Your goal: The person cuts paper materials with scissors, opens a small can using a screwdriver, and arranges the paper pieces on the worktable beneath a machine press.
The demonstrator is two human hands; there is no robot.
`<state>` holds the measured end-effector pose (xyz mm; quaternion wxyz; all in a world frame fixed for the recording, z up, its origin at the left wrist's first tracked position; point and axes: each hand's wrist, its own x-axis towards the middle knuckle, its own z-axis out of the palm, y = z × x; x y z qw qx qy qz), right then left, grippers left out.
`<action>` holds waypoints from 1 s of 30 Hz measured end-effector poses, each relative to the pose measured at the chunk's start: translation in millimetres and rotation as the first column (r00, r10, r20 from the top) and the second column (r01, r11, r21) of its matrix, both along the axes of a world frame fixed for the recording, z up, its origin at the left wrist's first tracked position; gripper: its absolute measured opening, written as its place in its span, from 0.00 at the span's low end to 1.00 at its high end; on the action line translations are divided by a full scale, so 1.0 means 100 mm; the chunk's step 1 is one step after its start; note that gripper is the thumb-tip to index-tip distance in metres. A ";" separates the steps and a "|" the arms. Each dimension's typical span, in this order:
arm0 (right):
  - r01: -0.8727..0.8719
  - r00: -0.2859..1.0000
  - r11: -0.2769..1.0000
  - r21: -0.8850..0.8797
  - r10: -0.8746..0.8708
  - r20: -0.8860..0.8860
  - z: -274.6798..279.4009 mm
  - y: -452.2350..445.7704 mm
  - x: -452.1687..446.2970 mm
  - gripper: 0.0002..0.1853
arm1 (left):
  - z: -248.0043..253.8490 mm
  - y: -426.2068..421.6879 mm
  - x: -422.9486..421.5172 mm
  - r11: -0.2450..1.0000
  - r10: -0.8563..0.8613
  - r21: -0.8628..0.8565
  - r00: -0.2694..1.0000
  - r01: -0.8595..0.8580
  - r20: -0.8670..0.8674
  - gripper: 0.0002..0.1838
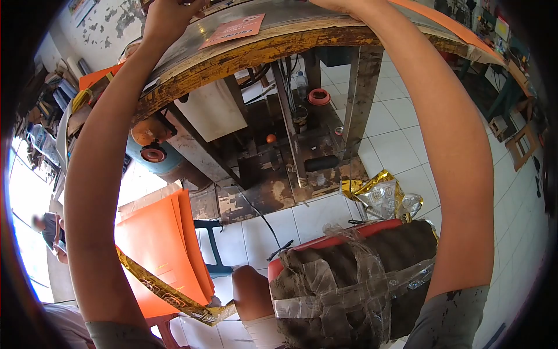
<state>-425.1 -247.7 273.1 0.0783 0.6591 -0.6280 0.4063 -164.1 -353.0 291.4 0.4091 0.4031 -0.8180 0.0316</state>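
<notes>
Both my arms reach forward over a worn workbench with a chipped yellow wooden edge. My left hand is at the top of the view, over the bench's left part; its fingertips are partly cut off by the frame. Just right of it, a printed orange sheet lies flat on the bench top. My right hand is mostly beyond the upper edge, with only the wrist side showing. Whatever either hand touches is out of sight. More orange material runs along the bench's right side.
A stack of orange sheets sits at lower left, a gold foil strip across it. A taped dark cushion rests on a red seat. Crumpled gold foil lies on the tiles. A gas cylinder stands under the bench. A person is far left.
</notes>
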 end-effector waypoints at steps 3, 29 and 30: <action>0.013 1.000 0.999 0.037 -0.013 -0.003 0.01 0.02 0.00 0.25 | -0.06 -0.52 0.20 0.994 -0.042 -0.093 0.994 0.051 0.102 0.18; -0.022 0.999 1.000 0.005 0.022 -0.030 0.00 -0.03 -0.05 0.18 | -0.26 -0.37 0.09 0.980 -0.182 0.156 0.856 0.121 0.483 0.33; -0.015 0.999 1.000 0.015 0.016 -0.030 0.00 -0.02 -0.04 0.18 | -0.21 -0.32 0.09 0.984 -0.128 0.173 0.847 0.044 0.515 0.33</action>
